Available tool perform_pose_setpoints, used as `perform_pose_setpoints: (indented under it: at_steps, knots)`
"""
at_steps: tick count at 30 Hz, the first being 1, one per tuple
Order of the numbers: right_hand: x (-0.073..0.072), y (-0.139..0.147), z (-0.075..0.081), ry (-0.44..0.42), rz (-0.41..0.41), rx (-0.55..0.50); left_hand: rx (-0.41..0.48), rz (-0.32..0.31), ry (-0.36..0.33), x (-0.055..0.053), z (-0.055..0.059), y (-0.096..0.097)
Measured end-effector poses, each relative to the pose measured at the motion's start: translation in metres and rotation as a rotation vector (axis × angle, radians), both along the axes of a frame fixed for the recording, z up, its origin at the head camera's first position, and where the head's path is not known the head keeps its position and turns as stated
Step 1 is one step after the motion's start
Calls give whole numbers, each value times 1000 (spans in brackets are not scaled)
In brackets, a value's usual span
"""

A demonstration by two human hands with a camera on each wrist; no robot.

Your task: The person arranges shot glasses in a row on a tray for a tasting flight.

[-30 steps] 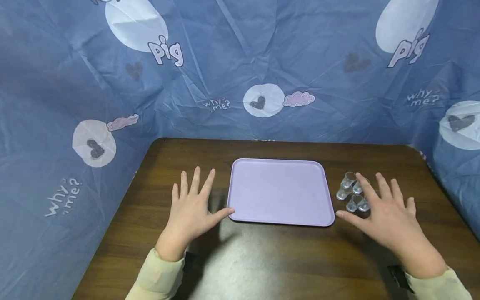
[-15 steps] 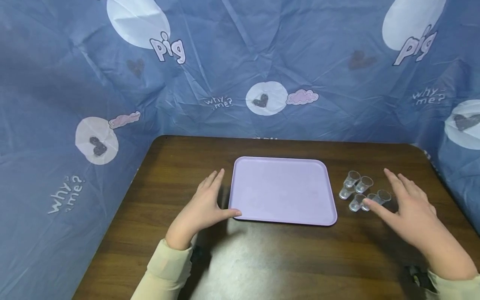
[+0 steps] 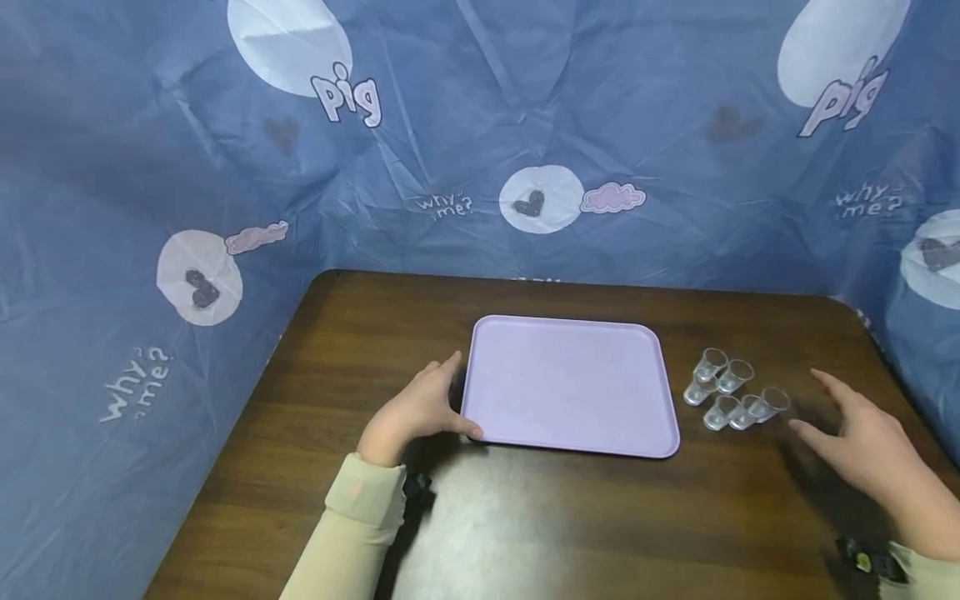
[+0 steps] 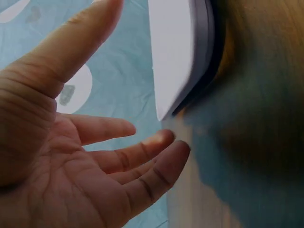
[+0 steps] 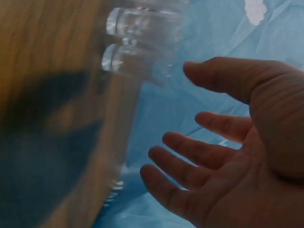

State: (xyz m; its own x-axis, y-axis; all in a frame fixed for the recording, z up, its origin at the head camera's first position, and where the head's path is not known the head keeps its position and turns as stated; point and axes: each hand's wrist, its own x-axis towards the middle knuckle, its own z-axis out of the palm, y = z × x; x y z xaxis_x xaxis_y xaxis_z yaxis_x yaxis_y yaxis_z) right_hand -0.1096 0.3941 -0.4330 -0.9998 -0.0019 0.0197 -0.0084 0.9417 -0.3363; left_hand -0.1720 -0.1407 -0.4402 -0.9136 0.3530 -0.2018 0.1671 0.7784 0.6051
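Observation:
A pale purple rectangular tray [image 3: 570,387] lies flat on the brown wooden table. At its left side is my left hand [image 3: 420,410], thumb by the near left corner and fingers along the left edge. The left wrist view shows its fingers [image 4: 142,156] loosely bent with a gap to the tray [image 4: 173,52]. Several small clear cups [image 3: 723,412], like shot glasses, stand in a close cluster right of the tray. Right of these cups hovers my right hand [image 3: 870,442], thumb and fingers spread apart, holding nothing. The right wrist view has the nearest cups [image 5: 137,61] beyond the thumb tip.
The table [image 3: 570,525] has rounded far corners. A blue printed cloth [image 3: 420,125] hangs behind it and on both sides. Dark wrist devices [image 3: 870,560] sit under both sleeves.
My left hand has moved right and turned side-on beside the tray's left edge. My right hand has drawn away rightward from over the cups, which now show fully. The view shifts slightly.

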Motion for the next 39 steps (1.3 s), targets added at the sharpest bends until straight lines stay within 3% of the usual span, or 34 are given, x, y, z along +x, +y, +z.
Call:
perform_pose_setpoints:
  at_steps: [7, 14, 19, 28, 39]
  knots:
    - [-10, 5, -14, -19, 27, -90, -10, -20, -46, -6, -8, 2]
    - [-19, 5, -29, 12, 41, -178, 35, -64, -19, -5, -18, 1]
    - [-22, 5, -36, 15, 22, -196, 64, -79, -25, -5, -17, 4]
    - [-22, 3, -41, 14, 8, -240, 28, -81, -29, -8, -19, 6]
    - [-23, 5, -43, 97, 22, -265, 34, -78, -41, -7, -19, 8]
